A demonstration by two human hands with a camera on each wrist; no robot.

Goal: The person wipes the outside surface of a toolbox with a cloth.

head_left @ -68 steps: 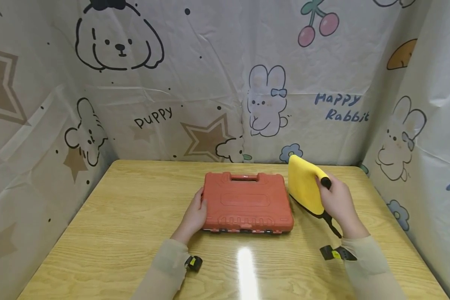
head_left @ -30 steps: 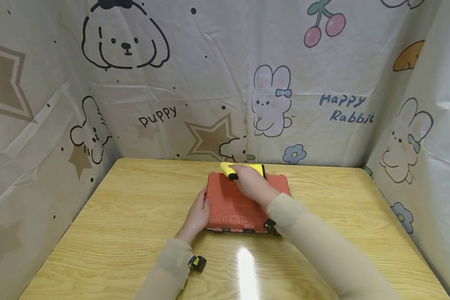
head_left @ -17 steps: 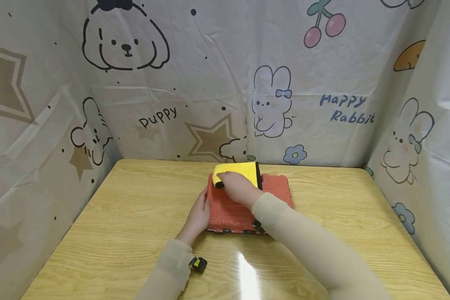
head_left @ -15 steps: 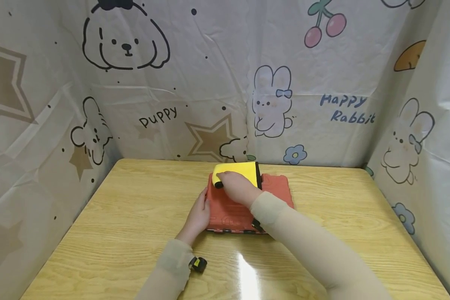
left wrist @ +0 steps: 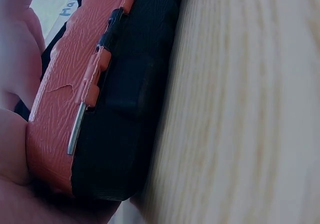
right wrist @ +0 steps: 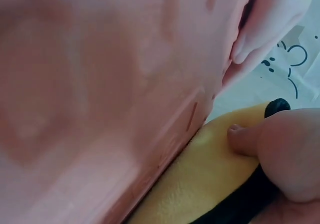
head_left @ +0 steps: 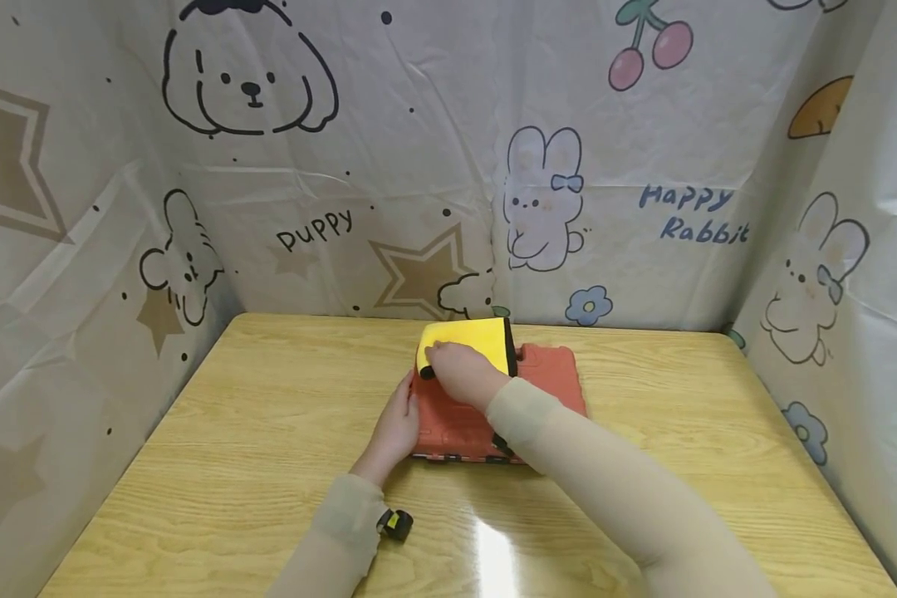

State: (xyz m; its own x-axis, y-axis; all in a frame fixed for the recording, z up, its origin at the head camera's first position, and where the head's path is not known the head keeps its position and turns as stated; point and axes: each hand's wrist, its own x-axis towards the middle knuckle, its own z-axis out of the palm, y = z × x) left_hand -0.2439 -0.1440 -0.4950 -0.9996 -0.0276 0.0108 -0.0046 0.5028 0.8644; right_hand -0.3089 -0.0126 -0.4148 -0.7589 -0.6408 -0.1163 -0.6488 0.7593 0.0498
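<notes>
The worktop (head_left: 269, 399) carried the red case (head_left: 452, 423) near its far edge, probably stiff and weighty; your left hand (head_left: 392, 428) sensibly gripped its side, your right hand (head_left: 465, 374) pinched the soft-looking yellow cloth (head_left: 473, 334) against it.

tbh you're in some kinda screened-off recording nook imo, can't tell if it's inside a home, office or lab. Your wood-grain table (head_left: 269, 415) has printed sheets on 3 sides: far sheet (head_left: 419, 158), left sheet (head_left: 67, 357) and right sheet (head_left: 878, 274), all w/ creases, so they look like hung fabric or plastic. Prints are v. kiddie btw: puppy face (head_left: 250, 89) far left, bunny (head_left: 541, 224) abt the middle, plus cherries (head_left: 627, 69) and "Happy Rabbit" lettering (head_left: 691, 214) far right. The wrist cam (head_left: 396, 525) at your left cuff (head_left: 349, 511) fits a filming setup too. Also a bright glare streak (head_left: 496, 556) on the near tabletop, fwiw.
</notes>
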